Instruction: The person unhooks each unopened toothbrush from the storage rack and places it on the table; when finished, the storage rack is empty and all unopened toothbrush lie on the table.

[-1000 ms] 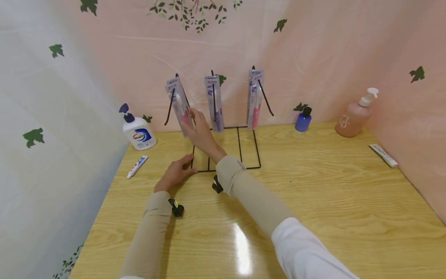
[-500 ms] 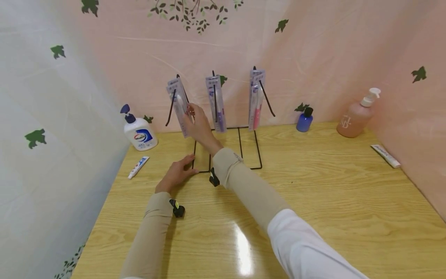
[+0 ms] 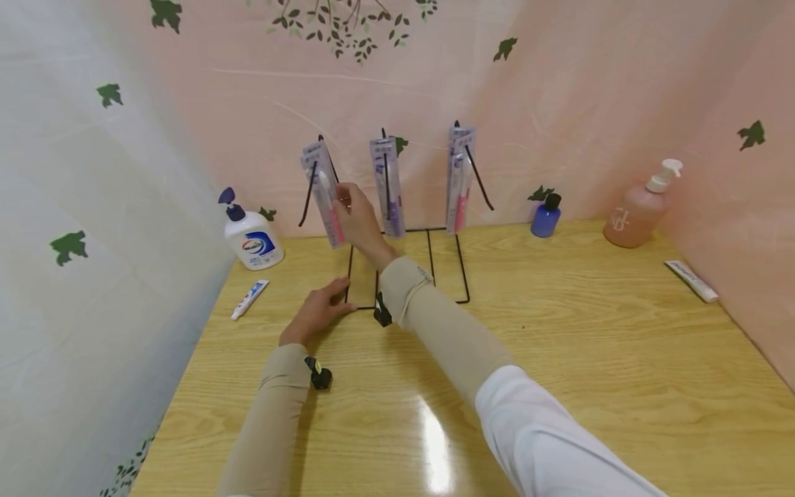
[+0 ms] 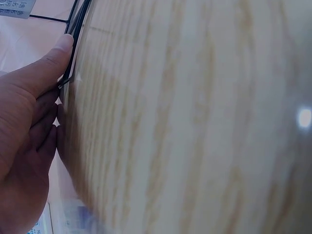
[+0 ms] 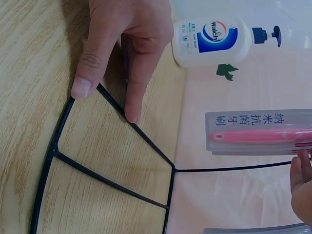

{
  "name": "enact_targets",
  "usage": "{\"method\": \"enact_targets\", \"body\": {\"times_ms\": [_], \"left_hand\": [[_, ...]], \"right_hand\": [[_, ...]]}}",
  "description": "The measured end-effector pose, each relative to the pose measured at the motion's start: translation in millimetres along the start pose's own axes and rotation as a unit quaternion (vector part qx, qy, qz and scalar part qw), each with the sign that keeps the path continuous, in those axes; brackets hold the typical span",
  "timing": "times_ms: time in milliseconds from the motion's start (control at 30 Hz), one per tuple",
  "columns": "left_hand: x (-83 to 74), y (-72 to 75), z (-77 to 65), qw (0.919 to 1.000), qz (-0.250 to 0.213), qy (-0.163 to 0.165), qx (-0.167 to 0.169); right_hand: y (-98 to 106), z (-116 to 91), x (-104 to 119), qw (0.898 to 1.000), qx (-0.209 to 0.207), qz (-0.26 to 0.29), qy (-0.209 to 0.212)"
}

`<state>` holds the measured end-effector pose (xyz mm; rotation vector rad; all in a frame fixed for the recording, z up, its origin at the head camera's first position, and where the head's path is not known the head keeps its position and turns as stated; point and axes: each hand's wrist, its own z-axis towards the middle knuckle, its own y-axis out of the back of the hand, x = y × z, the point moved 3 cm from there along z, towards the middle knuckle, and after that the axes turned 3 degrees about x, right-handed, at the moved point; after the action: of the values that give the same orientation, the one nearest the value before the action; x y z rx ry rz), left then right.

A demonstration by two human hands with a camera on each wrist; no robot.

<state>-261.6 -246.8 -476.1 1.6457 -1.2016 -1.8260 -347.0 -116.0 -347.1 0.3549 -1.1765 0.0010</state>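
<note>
A black wire rack (image 3: 466,283) stands on the table with packaged toothbrushes hanging from its hooks. My right hand (image 3: 360,221) is at the right edge of the pink toothbrush package (image 3: 323,197) on the left hook. In the right wrist view, its fingertips (image 5: 301,158) touch the lower edge of that package (image 5: 253,119); the rest of the hand is out of frame. My left hand (image 3: 315,314) presses the rack's front left corner, thumb on the front bar and a finger on the side bar. A purple toothbrush package (image 3: 388,190) and another pink toothbrush package (image 3: 459,186) hang alongside.
Left of the rack stand a white hand wash bottle (image 3: 254,241) and a small toothpaste tube (image 3: 250,299). To the right are a blue bottle (image 3: 545,219), a pink pump bottle (image 3: 636,210) and another tube (image 3: 691,280). A patterned curtain (image 3: 248,103) backs the table.
My right thumb has drawn back from the front of the left package to its edge, leaving the pink handle uncovered. My left hand stays on the rack's corner.
</note>
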Motion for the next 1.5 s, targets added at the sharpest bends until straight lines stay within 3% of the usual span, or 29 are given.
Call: {"method": "enact_targets", "body": {"times_ms": [600, 1200, 1500], "left_hand": [[-2.7, -6.9, 4.7, 0.9999, 0.0, -0.013, -0.005], [-1.7, -4.0, 1.8, 1.0, 0.008, 0.005, 0.0], [-1.9, 0.1, 0.1, 0.9993, 0.028, -0.018, -0.014]], "right_hand": [[5.4, 1.4, -2.0, 1.0, -0.024, 0.013, 0.013], [9.2, -10.8, 0.1, 0.999, 0.007, 0.003, 0.032], [12.1, -18.8, 7.2, 0.999, 0.012, -0.008, 0.036]]}}
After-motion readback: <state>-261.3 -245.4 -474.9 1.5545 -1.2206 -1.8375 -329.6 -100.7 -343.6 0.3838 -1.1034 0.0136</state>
